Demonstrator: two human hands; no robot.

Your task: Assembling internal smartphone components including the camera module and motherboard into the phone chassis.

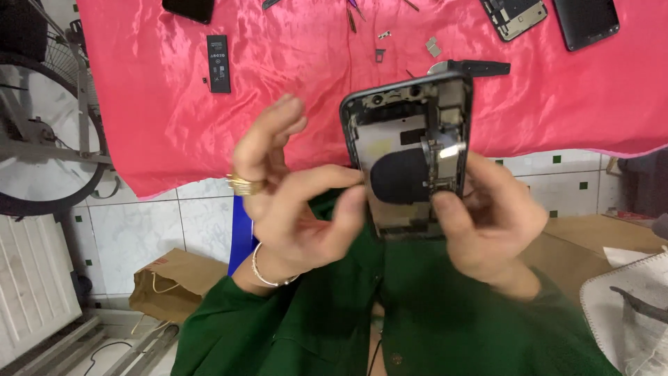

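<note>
An opened black phone body (407,122) stands upright in front of me, its inner parts and a dark round pad facing me. My right hand (490,223) grips its lower right side, thumb pressed on the inner edge. My left hand (296,198), with a gold ring and a thin bracelet, is beside the phone's left edge, thumb and forefinger touching that edge, other fingers spread.
A pink cloth (299,97) covers the table. On it lie a black battery (218,63), small metal parts (433,47), tools (351,15), another phone frame (513,17) and a dark back cover (586,22). A brown paper bag (170,282) and a fan (42,118) stand on the tiled floor.
</note>
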